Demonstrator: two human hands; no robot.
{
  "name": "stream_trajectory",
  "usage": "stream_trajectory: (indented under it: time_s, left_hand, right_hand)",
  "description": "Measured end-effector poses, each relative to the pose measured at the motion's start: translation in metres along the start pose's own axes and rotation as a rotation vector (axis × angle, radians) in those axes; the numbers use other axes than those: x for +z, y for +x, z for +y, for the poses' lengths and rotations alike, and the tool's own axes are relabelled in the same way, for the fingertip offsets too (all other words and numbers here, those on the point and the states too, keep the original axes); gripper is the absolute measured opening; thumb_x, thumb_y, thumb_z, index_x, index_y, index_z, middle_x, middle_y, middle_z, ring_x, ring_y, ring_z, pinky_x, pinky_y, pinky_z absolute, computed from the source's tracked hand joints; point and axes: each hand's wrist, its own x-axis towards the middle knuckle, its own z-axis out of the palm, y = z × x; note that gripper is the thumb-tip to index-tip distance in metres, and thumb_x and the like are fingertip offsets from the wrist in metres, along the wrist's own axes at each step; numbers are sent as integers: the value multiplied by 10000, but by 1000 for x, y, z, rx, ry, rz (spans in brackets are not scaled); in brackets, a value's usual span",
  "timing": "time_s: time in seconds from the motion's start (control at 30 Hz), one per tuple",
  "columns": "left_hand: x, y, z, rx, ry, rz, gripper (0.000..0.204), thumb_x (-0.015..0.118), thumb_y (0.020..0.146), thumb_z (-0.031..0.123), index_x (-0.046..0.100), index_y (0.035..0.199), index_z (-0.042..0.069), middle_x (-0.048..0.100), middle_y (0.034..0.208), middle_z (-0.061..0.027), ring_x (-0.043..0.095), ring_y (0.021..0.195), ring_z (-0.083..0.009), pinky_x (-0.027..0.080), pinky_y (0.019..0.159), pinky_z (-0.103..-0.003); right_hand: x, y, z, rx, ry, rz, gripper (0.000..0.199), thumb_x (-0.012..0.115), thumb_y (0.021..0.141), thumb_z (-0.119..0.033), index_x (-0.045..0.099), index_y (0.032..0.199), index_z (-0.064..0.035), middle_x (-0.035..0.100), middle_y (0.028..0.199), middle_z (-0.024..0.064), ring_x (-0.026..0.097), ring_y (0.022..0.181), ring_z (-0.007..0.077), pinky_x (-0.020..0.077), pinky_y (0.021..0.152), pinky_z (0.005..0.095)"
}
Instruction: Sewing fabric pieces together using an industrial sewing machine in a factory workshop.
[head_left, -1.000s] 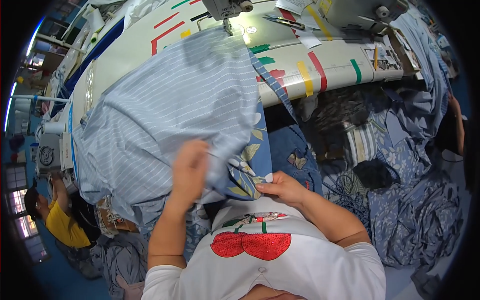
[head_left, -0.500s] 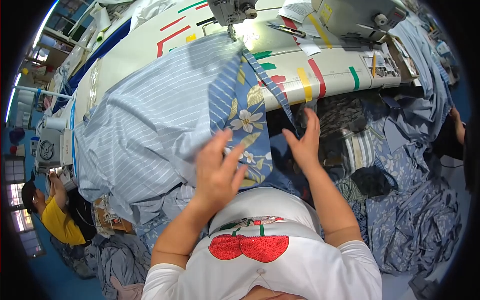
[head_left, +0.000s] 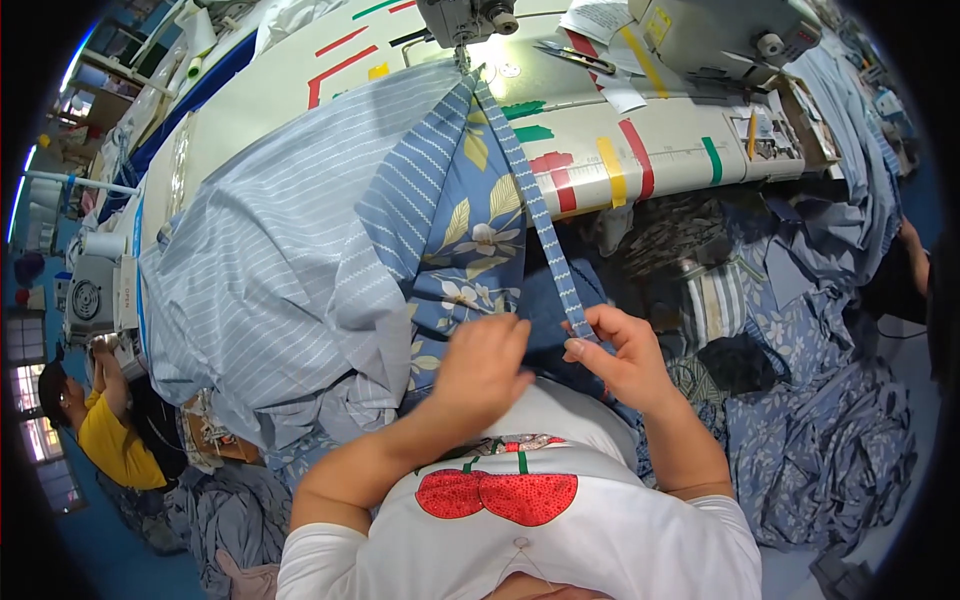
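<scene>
Fabric strip (head_left: 545, 235) between both hands (head_left: 555, 365)

From my remote station I record a white short-sleeved shirt printed with a red, dotted, cherry-like pair on green stems, both forearms bare below the sleeves, and the left hand (head_left: 480, 368) and right hand (head_left: 622, 355) ungloved.

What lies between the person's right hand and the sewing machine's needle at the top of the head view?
In the head view, a narrow blue patterned fabric strip runs taut from the right hand up to the sewing machine, alongside the floral fabric.
</scene>
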Motion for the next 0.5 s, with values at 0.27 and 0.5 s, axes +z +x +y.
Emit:
stream_trajectory:
  time_s: [0.27,0.5]
  left_hand:
    - [49,-22,-38,-45,180,-120,152,559,804,103,603,923,19,603,1039,-154,540,1068,-316,347,991,-426]
    - [29,-42,-24,-34,-41,-97,166,590,827,128,625,947,20,620,1030,-151,598,989,-313,440,900,-420]
  right_hand:
    - [1,-10,10,2,-59,4,174,624,866,-51,605,1017,33,653,847,50,627,777,100,493,710,241]
    - [15,-23,0,-14,-168,-124,154,592,887,-60,607,998,45,681,800,74,641,768,100,496,690,243]
